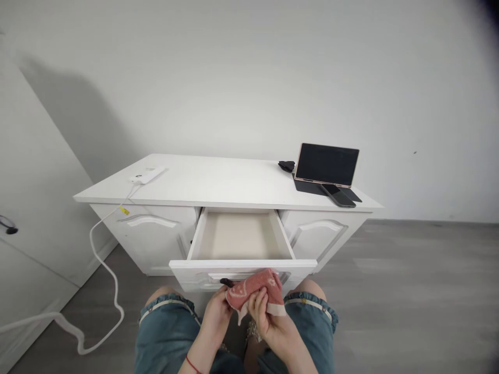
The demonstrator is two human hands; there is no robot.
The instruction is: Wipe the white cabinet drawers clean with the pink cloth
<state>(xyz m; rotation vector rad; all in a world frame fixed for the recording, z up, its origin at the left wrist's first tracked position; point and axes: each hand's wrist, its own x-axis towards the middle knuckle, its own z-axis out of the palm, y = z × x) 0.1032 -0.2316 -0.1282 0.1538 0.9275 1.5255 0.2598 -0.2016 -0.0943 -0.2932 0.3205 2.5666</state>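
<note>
A small pinkish-red cloth (255,289) with a pale edge is held by both my hands just below the front panel of an open white drawer (241,264). My left hand (217,316) grips its left end and my right hand (265,314) pinches its lower right part. The drawer's beige inside (239,236) shows nothing in it. A dark drawer knob (225,282) peeks out beside the cloth. My knees in blue denim shorts sit under my hands.
The white cabinet (218,184) carries a propped tablet (326,165) on a dark mat, a phone (337,196), a small black object (286,165) and a white power strip (147,175) whose cable (105,270) trails over the grey floor. A white door stands at the left.
</note>
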